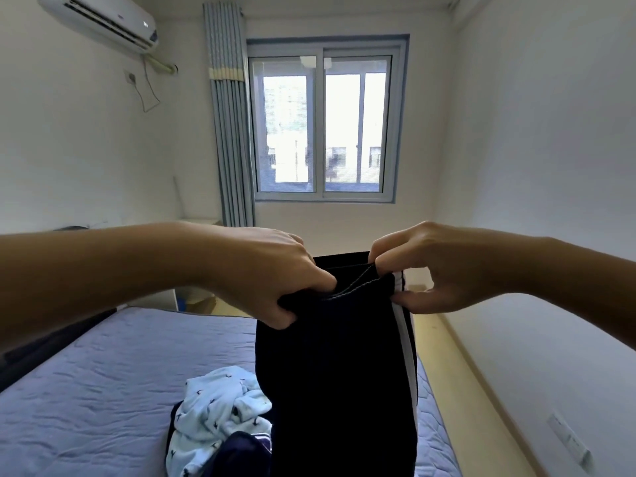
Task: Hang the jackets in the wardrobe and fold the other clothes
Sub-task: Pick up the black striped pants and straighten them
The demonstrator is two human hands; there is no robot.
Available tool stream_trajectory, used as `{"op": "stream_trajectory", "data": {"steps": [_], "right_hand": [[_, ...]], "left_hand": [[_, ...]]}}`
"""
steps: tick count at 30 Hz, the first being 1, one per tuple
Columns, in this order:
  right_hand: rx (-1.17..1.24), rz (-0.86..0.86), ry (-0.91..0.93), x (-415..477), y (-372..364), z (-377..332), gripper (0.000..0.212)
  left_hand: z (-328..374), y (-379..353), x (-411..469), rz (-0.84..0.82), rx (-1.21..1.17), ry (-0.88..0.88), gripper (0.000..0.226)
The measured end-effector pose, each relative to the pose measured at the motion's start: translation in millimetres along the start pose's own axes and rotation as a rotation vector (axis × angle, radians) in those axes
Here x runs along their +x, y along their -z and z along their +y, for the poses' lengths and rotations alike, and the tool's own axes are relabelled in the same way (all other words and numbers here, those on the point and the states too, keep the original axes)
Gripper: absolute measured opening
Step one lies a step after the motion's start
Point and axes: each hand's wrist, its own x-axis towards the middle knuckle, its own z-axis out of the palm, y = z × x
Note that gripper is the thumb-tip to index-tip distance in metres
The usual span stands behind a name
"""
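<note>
Dark navy trousers (pixel 334 370) with a white side stripe hang in front of me over the bed. My left hand (pixel 275 277) grips the waistband at its left end. My right hand (pixel 430 266) pinches the waistband at its right end, by the stripe. The trouser legs drop down out of view at the bottom. A crumpled light blue patterned garment (pixel 216 407) lies on the bed to the left of the trousers. A dark navy garment (pixel 237 452) lies in front of it.
The bed (pixel 103 373) with a blue-grey quilted cover fills the lower left. A strip of yellow floor (pixel 457 366) runs along the white wall on the right. A window (pixel 323 122) and a grey curtain (pixel 230 132) are straight ahead.
</note>
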Motion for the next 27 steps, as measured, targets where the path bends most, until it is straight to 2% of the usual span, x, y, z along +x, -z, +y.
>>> {"op": "stream_trajectory", "data": {"steps": [4, 9, 11, 13, 18, 21, 24, 27], "right_hand": [[-0.041, -0.017, -0.015, 0.6, -0.1, 1.6, 0.012], [0.0, -0.016, -0.005, -7.5, 0.5, -1.7, 0.011], [0.002, -0.017, -0.001, -12.3, -1.5, -3.6, 0.009], [-0.006, 0.009, -0.001, -16.2, -3.5, -4.0, 0.013], [-0.039, 0.059, 0.0, -18.0, 1.3, -3.6, 0.019], [-0.035, 0.068, 0.012, -18.7, 3.0, -3.5, 0.016], [-0.044, 0.076, -0.003, -21.7, 0.9, -0.5, 0.013], [-0.053, 0.076, -0.013, -25.0, -0.6, 1.7, 0.017]], "left_hand": [[-0.9, 2.5, 7.2, 0.007, 0.103, -0.089, 0.013], [-7.7, 5.3, 0.7, 0.07, 0.172, -0.123, 0.043], [-13.2, 6.5, -8.8, 0.127, 0.148, -0.123, 0.039], [-16.2, 9.6, -17.1, 0.134, 0.075, -0.067, 0.032], [-9.7, 14.8, -20.4, -0.026, -0.075, 0.135, 0.02], [-5.3, 8.6, -19.1, 0.067, -0.099, 0.14, 0.024], [-1.2, 4.7, -16.4, 0.258, 0.141, 0.113, 0.034], [7.8, 4.5, -15.5, 0.228, 0.139, 0.067, 0.03]]}}
